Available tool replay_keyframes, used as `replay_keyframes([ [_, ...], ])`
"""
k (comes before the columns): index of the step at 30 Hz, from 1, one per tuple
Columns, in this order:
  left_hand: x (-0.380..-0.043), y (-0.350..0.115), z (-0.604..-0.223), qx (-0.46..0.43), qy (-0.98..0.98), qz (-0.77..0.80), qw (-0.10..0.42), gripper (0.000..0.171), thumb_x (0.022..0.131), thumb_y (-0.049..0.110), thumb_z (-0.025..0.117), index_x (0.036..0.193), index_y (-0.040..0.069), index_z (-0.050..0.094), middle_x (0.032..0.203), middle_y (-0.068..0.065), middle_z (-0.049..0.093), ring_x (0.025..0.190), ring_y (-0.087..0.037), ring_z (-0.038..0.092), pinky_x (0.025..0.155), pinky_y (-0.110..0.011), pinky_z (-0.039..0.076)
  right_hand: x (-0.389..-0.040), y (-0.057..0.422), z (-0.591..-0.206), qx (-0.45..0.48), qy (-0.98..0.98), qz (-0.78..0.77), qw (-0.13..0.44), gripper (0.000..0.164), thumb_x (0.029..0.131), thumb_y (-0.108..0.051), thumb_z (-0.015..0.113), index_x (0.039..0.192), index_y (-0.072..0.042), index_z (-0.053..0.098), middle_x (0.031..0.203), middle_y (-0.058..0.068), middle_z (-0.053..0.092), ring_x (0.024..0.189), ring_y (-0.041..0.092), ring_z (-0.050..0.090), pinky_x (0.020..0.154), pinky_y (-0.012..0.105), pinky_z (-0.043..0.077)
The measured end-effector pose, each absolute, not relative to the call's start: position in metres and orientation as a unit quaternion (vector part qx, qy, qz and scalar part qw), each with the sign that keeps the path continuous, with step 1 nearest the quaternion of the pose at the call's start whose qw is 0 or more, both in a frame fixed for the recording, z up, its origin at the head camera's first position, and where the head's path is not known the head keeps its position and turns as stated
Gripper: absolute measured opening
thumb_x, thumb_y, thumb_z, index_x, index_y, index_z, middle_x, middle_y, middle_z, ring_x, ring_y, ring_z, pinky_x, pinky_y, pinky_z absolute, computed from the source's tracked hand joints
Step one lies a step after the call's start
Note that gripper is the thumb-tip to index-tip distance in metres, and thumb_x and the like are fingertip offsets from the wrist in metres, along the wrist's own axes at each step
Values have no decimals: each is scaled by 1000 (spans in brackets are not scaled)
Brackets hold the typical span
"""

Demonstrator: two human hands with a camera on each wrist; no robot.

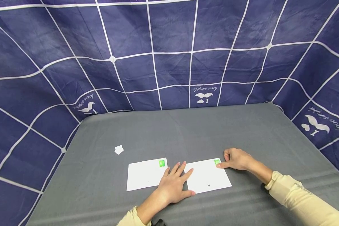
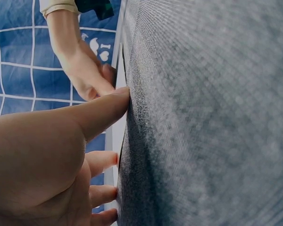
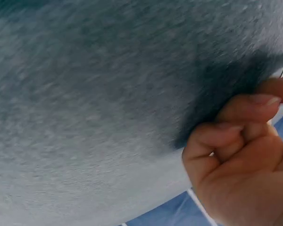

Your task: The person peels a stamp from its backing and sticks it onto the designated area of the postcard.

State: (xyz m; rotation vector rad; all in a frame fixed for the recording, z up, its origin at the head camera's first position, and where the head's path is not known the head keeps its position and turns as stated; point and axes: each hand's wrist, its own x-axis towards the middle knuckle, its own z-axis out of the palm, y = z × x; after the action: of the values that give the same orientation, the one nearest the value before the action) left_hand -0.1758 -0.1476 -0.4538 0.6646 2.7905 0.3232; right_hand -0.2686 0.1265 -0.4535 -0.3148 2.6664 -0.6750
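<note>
Two white envelopes lie side by side, the left envelope [image 1: 144, 174] and the right envelope [image 1: 204, 179], each with a green stamp in its upper right corner. My left hand [image 1: 173, 186] spreads its fingers between them; thumb and fingers press on the right envelope's left edge, and other fingertips reach the left envelope's right edge. With its thumb, my right hand [image 1: 235, 160] presses the green stamp [image 1: 217, 162] on the right envelope. Its other fingers [image 3: 254, 109] are curled beside that envelope, holding nothing visible.
Small white paper pieces [image 1: 119, 149] lie on the grey cloth surface [image 1: 169, 131], left of and behind the envelopes. A blue curtain [image 1: 169, 37] with white grid lines hangs behind and at both sides. A small dark mark [image 1: 208, 185] shows on the right envelope.
</note>
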Motion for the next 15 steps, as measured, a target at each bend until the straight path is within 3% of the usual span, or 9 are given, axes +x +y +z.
replay_keyframes([
  [7,-176,-148,-456,227,958,112,134,74,84,62,57,147,29,37,155,-4,26,140,-25,24,105,-55,26,-268,123,-459,-98,960,-214,152,52,77,-59,69,63,-14,47,51,-6,42,46,10,38,45,27,28],
  [15,-177,-147,-455,226,958,113,132,74,84,61,58,147,28,37,155,-5,26,140,-25,24,106,-54,25,-268,125,-462,-106,964,-214,113,51,84,-55,64,58,-16,43,45,-6,41,42,9,38,42,25,25],
])
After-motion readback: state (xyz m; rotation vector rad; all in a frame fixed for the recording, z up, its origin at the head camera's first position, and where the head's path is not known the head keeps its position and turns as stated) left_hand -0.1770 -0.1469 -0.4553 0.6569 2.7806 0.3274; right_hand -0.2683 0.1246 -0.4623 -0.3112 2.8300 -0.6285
